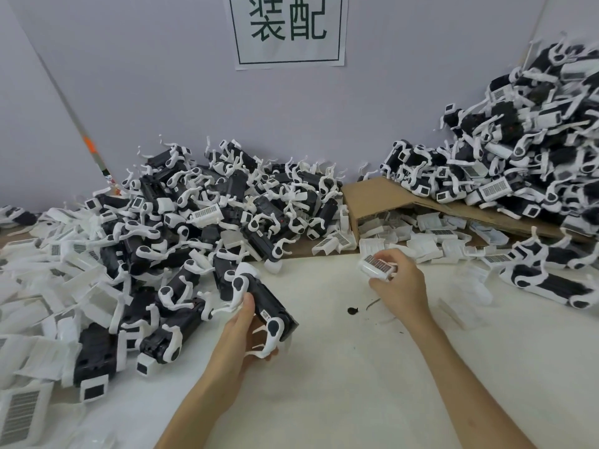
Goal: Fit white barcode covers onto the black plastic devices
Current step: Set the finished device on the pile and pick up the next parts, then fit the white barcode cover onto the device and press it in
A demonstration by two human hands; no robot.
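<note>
Low at centre frame, the left grip (241,332) clasps a black device (270,304) tilted over the white surface (340,384); right of it the right grip (402,286) pinches a white barcode cover (377,266), apart from the device. Behind, loose covers (428,226) lie in a cardboard box (372,194) at centre right.

I see a factory assembly bench.
A white paper wall sign (289,27) reads 装配; heaped black plastic devices (227,202) carry white clips, and white barcode covers (431,223) spill from a brown cardboard box (382,196).
</note>
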